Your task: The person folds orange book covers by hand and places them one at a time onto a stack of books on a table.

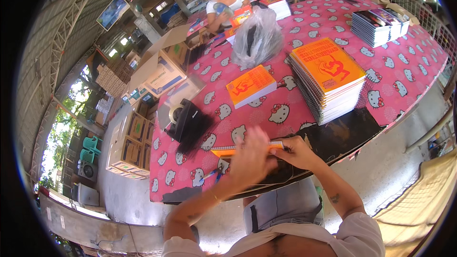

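My right hand (300, 153) grips one end of an orange notebook (223, 151), its thumb on the cover. The notebook stands tilted on edge near the front of the table, with what looks like a wire coil along its upper edge. My left hand (255, 159) is across the notebook's middle, smeared by motion, so its grip cannot be made out. Farther back lies a small stack of orange books (251, 84). To its right rises a tall stack of orange spiral-bound books (328, 71). Pens (212, 175) lie beside my left forearm.
A black tape dispenser (183, 119) stands on the left of the pink patterned table (281, 114). A clear plastic bag (257, 38) sits behind the books. Dark-covered books (376, 26) are stacked far right. Cardboard boxes (164, 71) stand left. Across the table sits another person (223, 7).
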A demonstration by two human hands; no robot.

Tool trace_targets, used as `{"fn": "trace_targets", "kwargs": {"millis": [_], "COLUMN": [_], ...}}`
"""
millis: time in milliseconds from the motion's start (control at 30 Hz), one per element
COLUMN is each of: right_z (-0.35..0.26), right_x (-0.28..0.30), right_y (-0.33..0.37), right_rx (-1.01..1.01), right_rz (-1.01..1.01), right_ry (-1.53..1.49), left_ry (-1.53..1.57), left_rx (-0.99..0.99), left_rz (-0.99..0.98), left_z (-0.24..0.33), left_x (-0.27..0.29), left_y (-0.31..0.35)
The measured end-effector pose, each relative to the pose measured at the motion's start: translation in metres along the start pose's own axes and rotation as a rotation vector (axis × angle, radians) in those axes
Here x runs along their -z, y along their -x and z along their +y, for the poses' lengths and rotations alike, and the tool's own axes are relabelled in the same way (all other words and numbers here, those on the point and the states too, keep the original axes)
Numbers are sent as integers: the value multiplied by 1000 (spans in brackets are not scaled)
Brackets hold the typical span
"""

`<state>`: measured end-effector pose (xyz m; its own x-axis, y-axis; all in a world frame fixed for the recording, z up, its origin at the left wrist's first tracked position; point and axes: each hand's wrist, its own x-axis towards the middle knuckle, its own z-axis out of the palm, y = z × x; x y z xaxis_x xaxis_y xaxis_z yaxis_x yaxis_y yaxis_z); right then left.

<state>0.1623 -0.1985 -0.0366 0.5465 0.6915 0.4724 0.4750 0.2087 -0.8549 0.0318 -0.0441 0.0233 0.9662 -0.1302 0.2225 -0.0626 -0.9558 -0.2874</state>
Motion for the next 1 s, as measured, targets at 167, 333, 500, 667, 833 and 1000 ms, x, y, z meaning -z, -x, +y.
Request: {"fn": "trace_targets", "kwargs": {"millis": [167, 333, 500, 667, 833, 1000], "right_z": [-3, -3, -35, -24, -43, -48], "right_x": [-8, -1, 6, 30, 57, 21], "right_y": [-3, -5, -8, -13, -39, -36], "right_rx": [70, -83, 18, -79, -136, 145], "right_rz": [28, -74, -34, -50, -345, -137], "right_ry": [-31, 110, 138, -126, 74, 379], "left_ry": [147, 183, 414, 559, 606, 564], "left_rx": [-79, -7, 92, 9, -31, 69], "left_rz": [78, 174, 365, 306, 381, 340], "left_z": [1, 2, -7, -24, -24, -14], "left_x": [-16, -10, 3, 7, 3, 23], "left_y": [12, 8, -4, -11, -16, -9]}}
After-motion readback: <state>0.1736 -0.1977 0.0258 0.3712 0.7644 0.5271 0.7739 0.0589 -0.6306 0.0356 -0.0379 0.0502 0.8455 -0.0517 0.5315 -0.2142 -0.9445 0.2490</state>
